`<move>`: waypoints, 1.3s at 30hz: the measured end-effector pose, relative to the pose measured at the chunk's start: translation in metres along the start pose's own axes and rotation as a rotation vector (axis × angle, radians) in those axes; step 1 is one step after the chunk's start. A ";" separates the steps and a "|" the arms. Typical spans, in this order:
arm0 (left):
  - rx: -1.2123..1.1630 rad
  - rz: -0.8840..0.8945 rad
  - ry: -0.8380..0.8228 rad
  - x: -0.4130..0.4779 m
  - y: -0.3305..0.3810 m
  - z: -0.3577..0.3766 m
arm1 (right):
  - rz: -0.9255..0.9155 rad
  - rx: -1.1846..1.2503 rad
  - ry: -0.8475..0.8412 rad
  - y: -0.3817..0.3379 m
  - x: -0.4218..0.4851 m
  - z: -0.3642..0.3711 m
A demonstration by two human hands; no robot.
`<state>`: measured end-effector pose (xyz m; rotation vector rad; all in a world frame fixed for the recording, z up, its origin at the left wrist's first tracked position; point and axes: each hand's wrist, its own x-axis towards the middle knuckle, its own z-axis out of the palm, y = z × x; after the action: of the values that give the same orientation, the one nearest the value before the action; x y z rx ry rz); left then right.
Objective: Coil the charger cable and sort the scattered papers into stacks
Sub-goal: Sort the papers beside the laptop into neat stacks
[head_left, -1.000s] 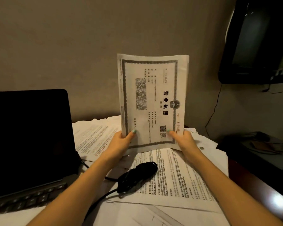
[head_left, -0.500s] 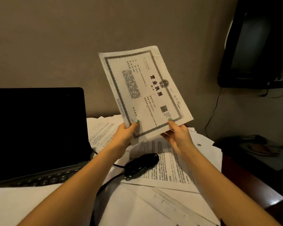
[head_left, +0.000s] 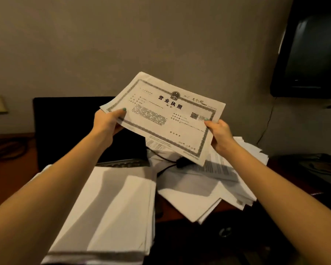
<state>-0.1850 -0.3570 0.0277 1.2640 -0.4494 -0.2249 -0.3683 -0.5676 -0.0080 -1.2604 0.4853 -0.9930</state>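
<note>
Above the paper-strewn counter [head_left: 170,217], left hand [head_left: 107,124] and right hand [head_left: 219,133] pinch a bordered certificate [head_left: 164,117] by its side edges.

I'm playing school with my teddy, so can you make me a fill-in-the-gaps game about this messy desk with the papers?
The number of hands holding the certificate is ____: the left hand and the right hand.
The laptop behind the left hand is coloured ____.
The black charger cable lies on top of white ____.
Missing words: two, black, papers.
</note>
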 end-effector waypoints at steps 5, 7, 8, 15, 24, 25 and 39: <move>0.250 0.066 0.032 -0.030 0.019 -0.073 | 0.042 -0.229 -0.085 0.004 -0.036 0.028; 0.397 0.064 0.009 -0.045 0.026 -0.103 | 0.043 -0.286 -0.119 0.005 -0.047 0.038; 0.460 0.053 -0.006 -0.053 0.030 -0.118 | 0.046 -0.305 -0.144 0.007 -0.054 0.044; 0.913 -0.177 -0.097 -0.105 0.043 -0.209 | 0.081 -0.557 -0.360 0.021 -0.100 0.070; 1.288 -0.293 -0.199 -0.126 0.014 -0.260 | -0.013 -0.994 -0.481 0.052 -0.135 0.095; 1.347 -0.272 -0.183 -0.124 0.012 -0.262 | -0.036 -1.066 -0.465 0.055 -0.135 0.095; 1.210 0.440 -0.228 -0.061 -0.032 -0.058 | -0.207 -1.228 -0.068 0.049 -0.032 0.014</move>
<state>-0.2110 -0.2919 -0.0282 2.2652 -1.1367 0.3509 -0.3569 -0.5344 -0.0570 -2.4599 0.9922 -0.7913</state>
